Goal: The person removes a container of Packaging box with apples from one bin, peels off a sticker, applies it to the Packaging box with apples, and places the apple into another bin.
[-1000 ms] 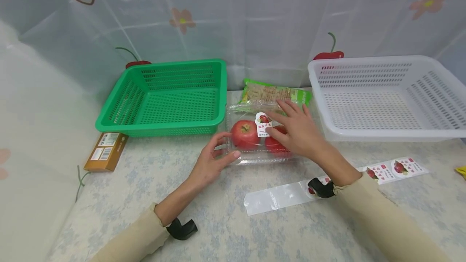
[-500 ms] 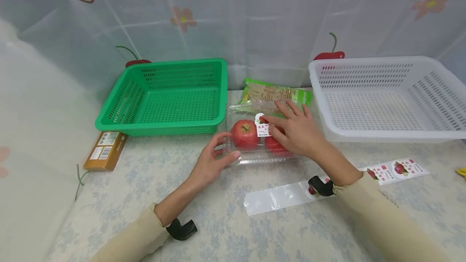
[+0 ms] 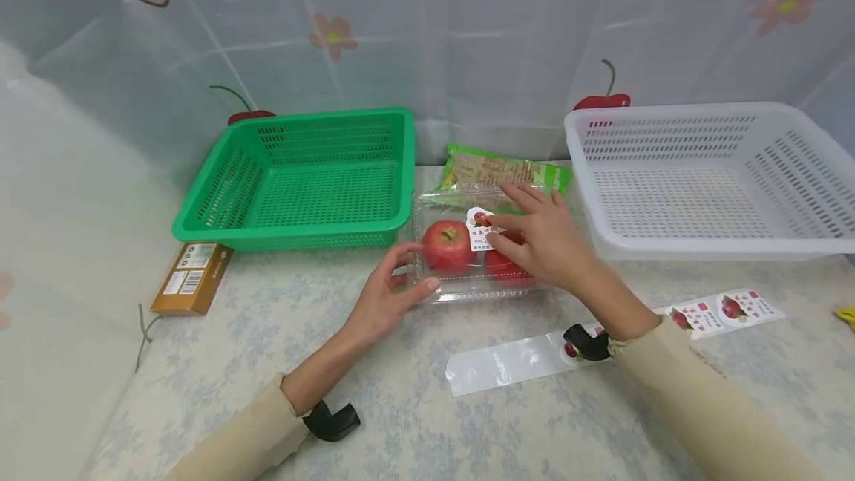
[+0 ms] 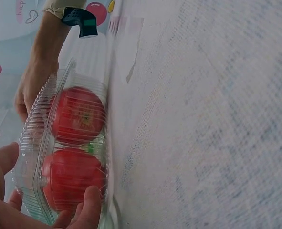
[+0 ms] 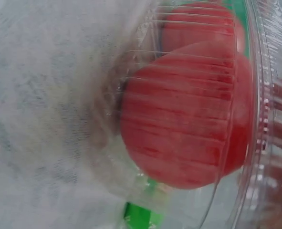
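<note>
Two red apples (image 3: 447,247) show inside a clear plastic clamshell box (image 3: 461,295), lid down, on the table. A white sticker with a fruit picture (image 3: 478,236) lies on the lid's middle. My left hand (image 3: 381,299) grips the box's left end, thumb at the front corner; the left wrist view shows fingertips (image 4: 90,205) curled against its side. My right hand (image 3: 551,243) lies over the lid's right part, index finger and thumb touching the sticker, other fingers spread toward the far edge. In the right wrist view an apple (image 5: 188,119) fills the box wall.
A green basket (image 3: 287,236) stands back left, a white basket (image 3: 721,245) back right. A green food packet (image 3: 501,169) lies behind the box. A sticker strip (image 3: 508,366) lies in front, partly under the right wrist. A brown carton (image 3: 194,280) is at left.
My right index finger slid left over the sticker's picture, then drew back to the right, uncovering it again. The left hand and the box have stayed put.
</note>
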The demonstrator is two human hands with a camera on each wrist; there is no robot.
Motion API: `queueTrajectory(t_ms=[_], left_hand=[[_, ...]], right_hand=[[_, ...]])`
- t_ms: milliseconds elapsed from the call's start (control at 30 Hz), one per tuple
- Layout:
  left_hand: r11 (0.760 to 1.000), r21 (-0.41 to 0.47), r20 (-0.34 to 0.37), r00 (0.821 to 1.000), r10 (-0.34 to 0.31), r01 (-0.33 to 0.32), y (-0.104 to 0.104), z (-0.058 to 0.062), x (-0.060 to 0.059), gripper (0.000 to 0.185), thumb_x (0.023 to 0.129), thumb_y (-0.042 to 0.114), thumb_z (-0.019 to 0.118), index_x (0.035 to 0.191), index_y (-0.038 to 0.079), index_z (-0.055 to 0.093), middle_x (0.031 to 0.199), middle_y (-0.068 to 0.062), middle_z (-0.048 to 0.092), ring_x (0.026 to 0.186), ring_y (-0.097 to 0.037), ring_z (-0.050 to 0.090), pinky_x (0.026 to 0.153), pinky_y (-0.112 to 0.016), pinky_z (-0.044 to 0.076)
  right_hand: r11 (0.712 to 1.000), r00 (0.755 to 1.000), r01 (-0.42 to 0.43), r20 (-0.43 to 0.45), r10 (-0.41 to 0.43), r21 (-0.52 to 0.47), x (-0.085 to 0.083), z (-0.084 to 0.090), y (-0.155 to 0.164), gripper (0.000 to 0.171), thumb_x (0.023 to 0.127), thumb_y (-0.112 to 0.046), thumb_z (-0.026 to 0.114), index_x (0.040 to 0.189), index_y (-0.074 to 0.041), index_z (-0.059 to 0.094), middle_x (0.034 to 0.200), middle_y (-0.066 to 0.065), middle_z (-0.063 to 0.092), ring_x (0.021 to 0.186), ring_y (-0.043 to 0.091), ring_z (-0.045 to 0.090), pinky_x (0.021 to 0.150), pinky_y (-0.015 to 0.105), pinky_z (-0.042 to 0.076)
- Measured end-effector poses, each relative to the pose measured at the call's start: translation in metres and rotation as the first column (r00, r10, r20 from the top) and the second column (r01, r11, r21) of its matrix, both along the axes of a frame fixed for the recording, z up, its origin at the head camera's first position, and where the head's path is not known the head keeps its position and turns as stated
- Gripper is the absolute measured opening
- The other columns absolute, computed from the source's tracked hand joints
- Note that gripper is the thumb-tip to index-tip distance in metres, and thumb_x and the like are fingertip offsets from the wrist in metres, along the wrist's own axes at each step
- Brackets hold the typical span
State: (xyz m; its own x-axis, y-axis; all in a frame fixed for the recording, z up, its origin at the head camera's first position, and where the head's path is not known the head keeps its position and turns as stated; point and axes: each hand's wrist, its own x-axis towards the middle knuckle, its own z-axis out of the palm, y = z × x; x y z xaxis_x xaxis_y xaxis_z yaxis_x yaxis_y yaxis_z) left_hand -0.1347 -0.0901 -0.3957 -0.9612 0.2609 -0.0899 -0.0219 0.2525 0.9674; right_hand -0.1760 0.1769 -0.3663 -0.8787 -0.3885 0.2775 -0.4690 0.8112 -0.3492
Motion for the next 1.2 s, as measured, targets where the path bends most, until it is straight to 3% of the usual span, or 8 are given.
queueTrajectory(t_ms=[133, 400, 500, 600, 700, 800, 1033, 1200], left_hand=[[1.000, -0.005, 0.002, 1.000, 0.001, -0.001, 0.000, 0.000, 0.000, 0.050, 0.090, 0.021, 0.075, 0.135, 0.023, 0.053, 0.141, -0.009, 0.045, 0.123, -0.037, 0.050, 0.090, -0.047, 0.051], [1.000, 0.001, -0.001, 1.000, -0.009, 0.009, 0.001, 0.000, 0.000, 0.051, 0.090, 0.022, 0.075, 0.136, 0.023, 0.052, 0.141, -0.009, 0.045, 0.122, -0.037, 0.050, 0.090, -0.047, 0.051], [1.000, 0.009, 0.001, 1.000, -0.009, 0.009, 0.001, 0.000, 0.000, 0.051, 0.090, 0.021, 0.075, 0.136, 0.023, 0.052, 0.140, -0.010, 0.045, 0.121, -0.037, 0.050, 0.087, -0.045, 0.052], [1.000, 0.014, 0.002, 1.000, -0.007, 0.007, 0.000, 0.000, 0.000, 0.051, 0.090, 0.020, 0.075, 0.135, 0.023, 0.052, 0.140, -0.011, 0.045, 0.120, -0.038, 0.051, 0.085, -0.044, 0.053], [1.000, 0.012, 0.002, 1.000, -0.005, 0.005, 0.000, 0.000, 0.000, 0.050, 0.090, 0.020, 0.074, 0.136, 0.022, 0.052, 0.141, -0.011, 0.044, 0.121, -0.038, 0.050, 0.085, -0.044, 0.053], [1.000, 0.016, 0.005, 1.000, 0.002, -0.002, 0.000, -0.001, 0.000, 0.051, 0.091, 0.021, 0.074, 0.136, 0.022, 0.052, 0.141, -0.012, 0.044, 0.121, -0.038, 0.050, 0.085, -0.044, 0.053], [0.998, 0.057, 0.037, 0.999, 0.009, -0.011, 0.000, -0.002, 0.000, 0.054, 0.090, 0.020, 0.074, 0.138, 0.024, 0.050, 0.142, -0.012, 0.042, 0.122, -0.037, 0.049, 0.085, -0.044, 0.054], [0.995, 0.098, 0.070, 0.998, -0.002, -0.005, 0.001, -0.001, 0.001, 0.055, 0.090, 0.017, 0.074, 0.139, 0.023, 0.049, 0.143, -0.014, 0.041, 0.124, -0.037, 0.047, 0.084, -0.046, 0.055]], right_hand=[[0.991, 0.998, -0.050, -0.053, 0.044, -0.126, 0.000, -0.003, 0.004, 0.020, 0.089, -0.024, 0.071, 0.098, -0.009, 0.080, 0.141, 0.019, 0.051, 0.134, 0.039, 0.040, 0.107, 0.072, 0.011], [0.971, 0.989, -0.140, -0.065, 0.129, -0.195, -0.001, -0.004, 0.012, 0.011, 0.083, -0.021, 0.080, 0.091, -0.013, 0.082, 0.137, 0.017, 0.057, 0.133, 0.038, 0.040, 0.107, 0.073, 0.006], [0.980, 0.990, -0.139, -0.028, 0.137, -0.143, 0.000, -0.002, 0.012, 0.016, 0.086, -0.024, 0.077, 0.100, -0.017, 0.081, 0.143, 0.017, 0.051, 0.137, 0.040, 0.034, 0.107, 0.072, 0.003], [0.995, 0.993, -0.103, 0.052, 0.103, -0.005, 0.001, 0.002, 0.008, 0.029, 0.095, -0.032, 0.065, 0.121, -0.023, 0.073, 0.153, 0.018, 0.037, 0.143, 0.042, 0.020, 0.108, 0.072, 0.001], [0.987, 0.989, -0.069, 0.141, 0.048, 0.148, 0.002, 0.006, 0.001, 0.041, 0.101, -0.040, 0.050, 0.141, -0.030, 0.057, 0.161, 0.017, 0.019, 0.147, 0.042, 0.005, 0.107, 0.072, -0.002], [0.972, 0.979, -0.046, 0.206, -0.003, 0.231, 0.001, 0.010, -0.005, 0.047, 0.104, -0.046, 0.040, 0.150, -0.034, 0.043, 0.164, 0.015, 0.005, 0.148, 0.041, -0.005, 0.107, 0.071, -0.006], [0.963, 0.973, 0.036, 0.211, -0.096, 0.267, -0.003, 0.008, -0.012, 0.056, 0.102, -0.054, 0.036, 0.153, -0.032, 0.036, 0.164, 0.017, -0.001, 0.147, 0.042, -0.006, 0.108, 0.070, -0.006], [0.980, 0.984, 0.082, 0.139, -0.108, 0.180, -0.002, 0.004, -0.010, 0.054, 0.098, -0.051, 0.050, 0.145, -0.026, 0.052, 0.163, 0.017, 0.010, 0.147, 0.042, 0.006, 0.108, 0.071, 0.003]])
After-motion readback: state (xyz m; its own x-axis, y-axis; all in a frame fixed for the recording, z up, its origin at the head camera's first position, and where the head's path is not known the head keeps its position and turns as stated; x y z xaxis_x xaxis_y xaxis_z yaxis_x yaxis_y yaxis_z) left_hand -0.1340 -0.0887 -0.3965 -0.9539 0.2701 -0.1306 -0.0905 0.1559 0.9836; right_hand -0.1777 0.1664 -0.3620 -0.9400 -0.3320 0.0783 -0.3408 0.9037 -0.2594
